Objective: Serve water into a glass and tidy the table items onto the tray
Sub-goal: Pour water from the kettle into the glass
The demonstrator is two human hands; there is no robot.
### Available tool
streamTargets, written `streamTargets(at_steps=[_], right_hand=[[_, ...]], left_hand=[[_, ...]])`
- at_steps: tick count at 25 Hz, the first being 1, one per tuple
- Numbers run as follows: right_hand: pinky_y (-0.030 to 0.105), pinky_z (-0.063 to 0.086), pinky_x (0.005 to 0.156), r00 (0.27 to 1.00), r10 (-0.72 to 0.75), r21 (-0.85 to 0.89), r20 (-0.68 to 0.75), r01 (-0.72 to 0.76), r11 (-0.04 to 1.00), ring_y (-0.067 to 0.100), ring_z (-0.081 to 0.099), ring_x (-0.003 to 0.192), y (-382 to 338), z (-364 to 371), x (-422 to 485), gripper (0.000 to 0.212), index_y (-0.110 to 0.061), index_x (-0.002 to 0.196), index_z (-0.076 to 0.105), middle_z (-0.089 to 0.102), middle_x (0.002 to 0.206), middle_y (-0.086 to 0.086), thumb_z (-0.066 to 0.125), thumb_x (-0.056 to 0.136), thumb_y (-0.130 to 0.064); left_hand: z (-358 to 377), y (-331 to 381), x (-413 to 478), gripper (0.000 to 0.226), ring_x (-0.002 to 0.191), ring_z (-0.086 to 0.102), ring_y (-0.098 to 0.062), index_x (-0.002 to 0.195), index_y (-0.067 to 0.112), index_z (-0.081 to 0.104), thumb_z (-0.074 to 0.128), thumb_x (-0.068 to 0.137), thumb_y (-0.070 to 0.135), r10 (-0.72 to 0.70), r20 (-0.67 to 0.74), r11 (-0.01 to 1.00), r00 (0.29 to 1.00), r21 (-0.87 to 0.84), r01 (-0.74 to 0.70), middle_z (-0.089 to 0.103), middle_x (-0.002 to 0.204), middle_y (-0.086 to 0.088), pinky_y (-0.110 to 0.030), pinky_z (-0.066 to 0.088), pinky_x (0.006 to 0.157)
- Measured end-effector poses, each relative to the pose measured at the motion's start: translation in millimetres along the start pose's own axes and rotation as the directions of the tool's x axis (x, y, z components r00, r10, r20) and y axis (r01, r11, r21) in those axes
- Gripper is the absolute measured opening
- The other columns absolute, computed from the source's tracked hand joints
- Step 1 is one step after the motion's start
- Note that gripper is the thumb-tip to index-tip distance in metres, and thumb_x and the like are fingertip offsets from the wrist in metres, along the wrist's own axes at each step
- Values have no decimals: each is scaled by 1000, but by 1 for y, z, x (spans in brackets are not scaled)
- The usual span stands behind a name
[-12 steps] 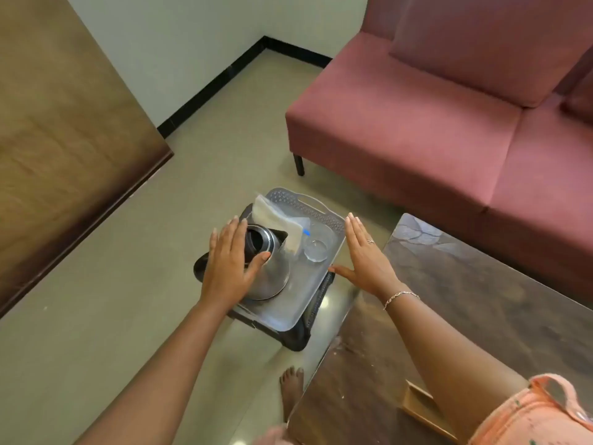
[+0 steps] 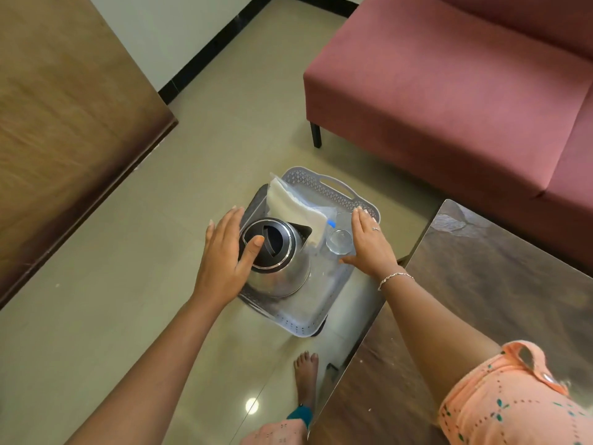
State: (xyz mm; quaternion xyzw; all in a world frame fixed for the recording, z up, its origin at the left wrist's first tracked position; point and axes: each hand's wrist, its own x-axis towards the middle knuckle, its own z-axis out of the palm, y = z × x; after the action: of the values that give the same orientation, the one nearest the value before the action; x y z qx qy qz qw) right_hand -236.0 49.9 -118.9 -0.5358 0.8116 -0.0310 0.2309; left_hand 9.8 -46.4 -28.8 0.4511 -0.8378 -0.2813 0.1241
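Head camera looks steeply down over tray [image 2: 305, 183].

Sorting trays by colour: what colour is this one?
The tray is light grey with a perforated rim, clearest in the head view.

tray [image 2: 333, 183] grey, perforated | kettle [image 2: 282, 274] silver | sofa [image 2: 449, 91] maroon

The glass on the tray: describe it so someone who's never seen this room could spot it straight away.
In front of the pink sofa sits a grey perforated tray. On its right side, between the steel kettle and the right hand, stands the glass. It is the only clear thing there, far smaller than the kettle.
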Motion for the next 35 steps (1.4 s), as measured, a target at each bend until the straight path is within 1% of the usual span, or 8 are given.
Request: streamTargets(at_steps=[6,14,19,24,26,29,32,35], right_hand=[[33,15,115,1000,19,-7,-6,-19,1000,28,10,143,-2,9,19,106,0,146,3,9,155,16,75,74,-31],[35,31,108,996,73,131,-49,-66,989,30,18,140,-3,8,17,98,-2,145,9,15,153,13,74,75,-23],[30,26,109,984,77,239,-160,-37,970,27,22,137,-6,-20,-15,97,-3,145,16,23,150,12,77,71,-21],[29,28,104,959,73,353,-275,30,935,28,32,129,-13,-48,-59,92,-5,139,33,37,138,12,80,61,-17],[25,29,101,947,64,399,-316,71,914,25,37,125,-16,-58,-76,90,-5,136,37,39,134,12,82,59,-15],[12,29,94,941,47,493,-336,133,860,11,38,118,-26,-72,-101,91,-8,137,36,36,132,6,82,59,-13],[-3,24,94,914,-20,503,-405,241,830,2,34,119,-40,-81,-118,91,-8,138,35,35,131,1,74,59,-32],[0,25,99,890,-67,507,-452,318,801,3,35,122,-55,-88,-128,90,-10,138,33,35,132,-2,69,60,-38]], left_hand=[[-1,-5,-3,99,126,19,6,141,6,30,10,77,79,-63,-48,993,997,-108,58,36,147,-9,-34,7,118],[-2,3,-2,104,124,17,8,142,8,30,9,72,83,-87,-36,982,996,-171,80,37,147,-8,-33,7,118],[-1,29,3,107,123,20,4,141,5,31,11,70,84,-77,-57,971,995,-232,61,37,147,-9,-41,13,118],[5,59,5,105,134,29,-13,139,4,33,13,72,82,9,-21,967,1000,-253,-14,39,145,-9,-34,7,118],[-3,55,6,94,135,31,-15,139,5,34,22,78,76,-47,-42,968,998,-250,35,40,144,-8,-35,8,118],[-12,53,2,69,133,37,-21,135,8,42,38,84,54,-168,-49,937,985,-318,144,48,139,-8,-41,25,115],[0,82,-13,65,130,42,-16,133,13,44,55,83,52,-144,232,836,962,-492,244,49,136,-3,-26,32,107],[13,106,-26,93,130,41,-11,137,25,35,64,60,68,-109,614,561,782,-611,558,45,138,6,-29,28,108]])
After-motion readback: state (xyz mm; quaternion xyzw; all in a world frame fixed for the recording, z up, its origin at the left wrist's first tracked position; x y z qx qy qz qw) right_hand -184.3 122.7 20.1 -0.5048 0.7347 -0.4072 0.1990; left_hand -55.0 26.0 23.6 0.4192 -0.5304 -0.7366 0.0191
